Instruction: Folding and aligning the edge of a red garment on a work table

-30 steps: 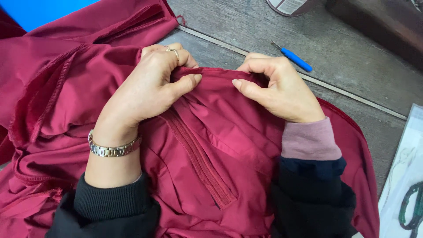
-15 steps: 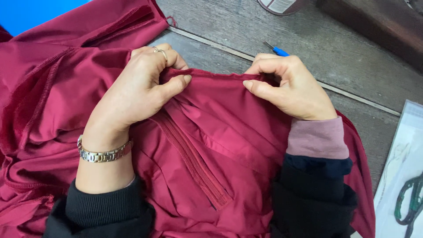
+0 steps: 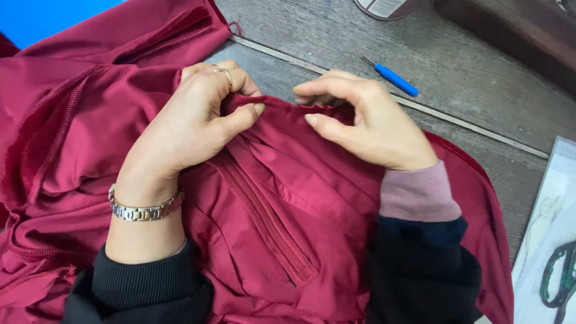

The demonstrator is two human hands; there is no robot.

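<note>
Leftmost, a bright blue flat surface (image 3: 57, 18) showed at the top corner, partly covered by the dark red, smooth woven garment (image 3: 300, 198), which spread in loose folds across the left and centre of the worn grey wooden tabletop (image 3: 480, 90). Garment: serged seam edges ran along its left folds; a matching red closed zipper (image 3: 264, 222) slanted down its middle; a folded upper edge lay between the two hands. Left hand (image 3: 192, 123): ring on one finger, silver metal link watch (image 3: 144, 210) at the wrist, black ribbed cuff below; thumb and fingers were clamped on the folded upper edge, bunching cloth under the palm. Right hand (image 3: 366, 123): pink cuff under a dark sleeve; thumb pressed onto the same edge, the forefinger lifted above it, the lower fingers tucked behind the fold, so a light pinch on the cloth. The hands sat near each other, a short stretch of edge between them.

Edges and room: bare tabletop lay beyond the garment toward the top and right, crossed by a pale diagonal seam line. A small blue-handled, metal-tipped seam tool (image 3: 393, 78) lay on it, just beyond the right hand and apart from it. A round container base (image 3: 384, 7) was cut off by the top border. At far right, a clear plastic-covered sheet with green line drawing (image 3: 552, 258) lay over the table edge.
</note>
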